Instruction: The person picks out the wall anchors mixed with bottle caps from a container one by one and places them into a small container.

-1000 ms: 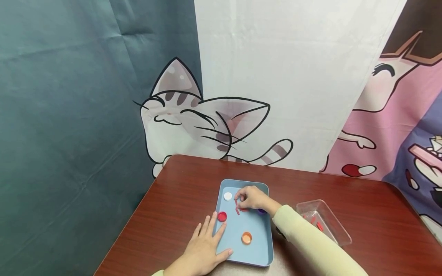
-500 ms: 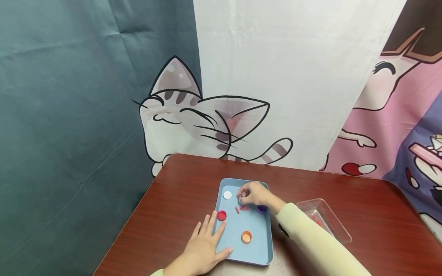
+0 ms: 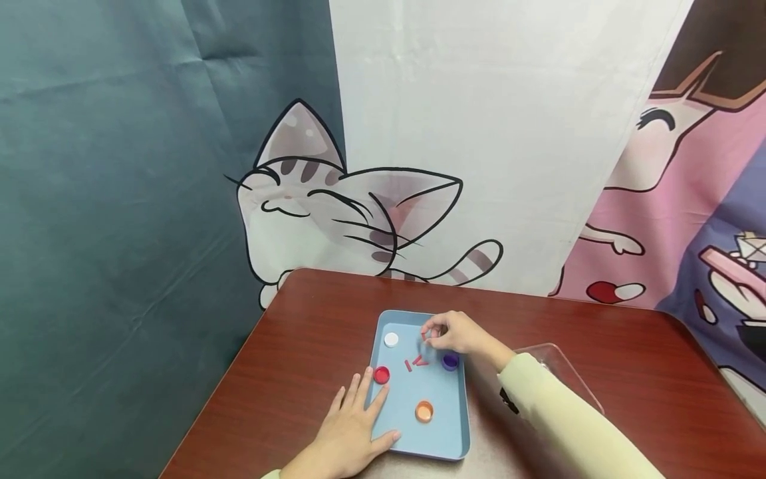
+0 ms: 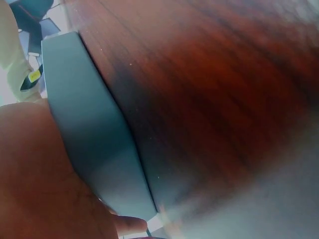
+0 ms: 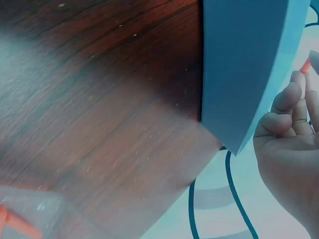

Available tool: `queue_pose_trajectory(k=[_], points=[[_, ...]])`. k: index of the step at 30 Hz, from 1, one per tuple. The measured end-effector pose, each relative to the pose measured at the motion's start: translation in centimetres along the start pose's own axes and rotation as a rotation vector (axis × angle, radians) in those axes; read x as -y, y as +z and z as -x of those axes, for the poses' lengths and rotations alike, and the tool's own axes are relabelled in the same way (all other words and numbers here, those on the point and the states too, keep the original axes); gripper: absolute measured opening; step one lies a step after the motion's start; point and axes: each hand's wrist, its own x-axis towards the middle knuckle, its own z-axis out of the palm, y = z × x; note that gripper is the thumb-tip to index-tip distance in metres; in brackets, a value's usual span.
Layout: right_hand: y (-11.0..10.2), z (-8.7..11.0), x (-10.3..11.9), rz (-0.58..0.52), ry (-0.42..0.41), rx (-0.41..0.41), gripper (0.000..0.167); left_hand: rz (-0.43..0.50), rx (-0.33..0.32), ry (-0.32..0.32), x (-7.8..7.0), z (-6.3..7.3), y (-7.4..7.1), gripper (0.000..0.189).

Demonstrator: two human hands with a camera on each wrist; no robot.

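Note:
My right hand point(image 3: 459, 334) is over the far right part of the blue tray point(image 3: 439, 439), pinching a small red stick point(image 3: 423, 336) between thumb and fingertips. The right wrist view also shows the red stick point(image 5: 305, 65) at the fingertips. Three loose red sticks point(image 3: 417, 360) lie below this hand on the tray floor. My left hand point(image 3: 350, 426) rests with spread fingers over the tray's near left edge, its fingertips beside a red cap point(image 3: 381, 375). A purple cap point(image 3: 450, 361) sits by the right wall, a white cap point(image 3: 391, 340) at far left, an orange cap point(image 3: 424, 411) nearer me.
A clear plastic box point(image 3: 583, 386) stands right of the tray, partly behind my right sleeve point(image 3: 562, 406). Orange-red sticks point(image 5: 22, 226) show inside it in the right wrist view. The brown table point(image 3: 287, 352) meets a printed cat curtain point(image 3: 335, 233) at its back edge.
My right hand has picked up a red stick from the tray and moved it right and slightly away from me, uncovering the purple cap. The left hand stays in place.

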Motion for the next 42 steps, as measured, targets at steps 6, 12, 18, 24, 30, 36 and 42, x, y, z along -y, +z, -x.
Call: queue_pose_trajectory(k=[6,12,18,24,30,36,42], points=[[-1.4,1.5,-0.3,-0.069,0.019,-0.009,0.02,0.008,0.003,-0.004,-0.1,0.3,-0.1,0.082],[-3.0,3.5,-0.8,-0.079,0.023,-0.01,0.02,0.009,-0.005,-0.001,-0.1,0.5,-0.3,0.081],[-4.4,6.2,-1.7,-0.093,0.067,-0.038,0.02,0.005,-0.021,0.012,-0.1,0.6,-0.4,0.081],[-6.2,9.2,-2.7,-0.107,0.102,-0.095,0.02,0.005,-0.022,0.01,-0.1,0.6,-0.5,0.082],[-7.6,12.4,-4.0,-0.162,0.129,-0.111,0.021,0.007,-0.016,0.009,-0.2,0.5,-0.5,0.082],[-8.6,15.3,-5.2,-0.173,0.092,-0.114,0.022,0.012,-0.026,0.018,-0.2,0.4,-0.4,0.082],[-9.4,17.6,-6.2,-0.174,0.061,-0.143,0.021,0.022,-0.011,0.016,-0.2,0.4,-0.4,0.083]])
